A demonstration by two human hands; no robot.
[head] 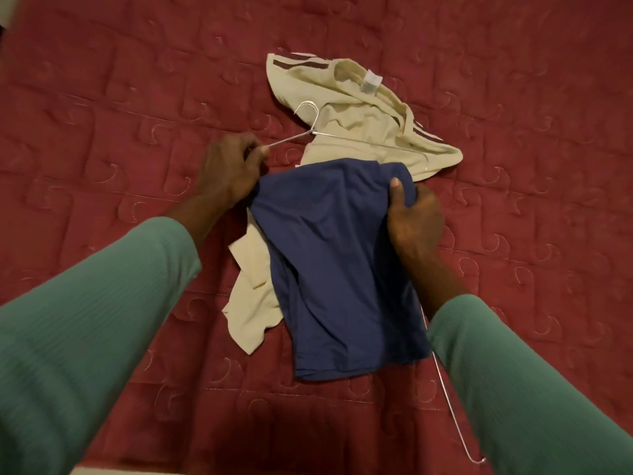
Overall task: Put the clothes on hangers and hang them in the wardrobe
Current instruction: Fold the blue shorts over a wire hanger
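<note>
Nearest the camera, at about 5 o'clock, a second wire hanger (445,389) lies on the red bed (102,97), its hook down by the bottom edge and its upper part running up under the blue garment and the right sleeve (531,389). Nobody's holding that one.

Dead centre is the blue top (339,269), lying flat-ish and crumpled over a cream shirt (359,114). It looks thin, soft and floppy, so I'd guess it weighs next to nothing but won't hold any shape: it'll sag wherever you don't support it. Best places to take it are probably the top edge or the shoulders, so a hanger arm can slide in.

The right hand (414,214), at roughly 3 o'clock of the blue top, is closed on its upper right corner, thumb on top and cloth bunched under it. The left hand (229,173), at about 10 o'clock, has its fingers (255,154) pinched shut on one arm of a wire hanger (308,132). That hanger's hook points up toward 12, and its other arm runs right across the cream shirt.

Farthest out, at 12 to 1 o'clock, the cream shirt's collar, label and dark-striped sleeves are spread on the bed. No wardrobe in view.
</note>
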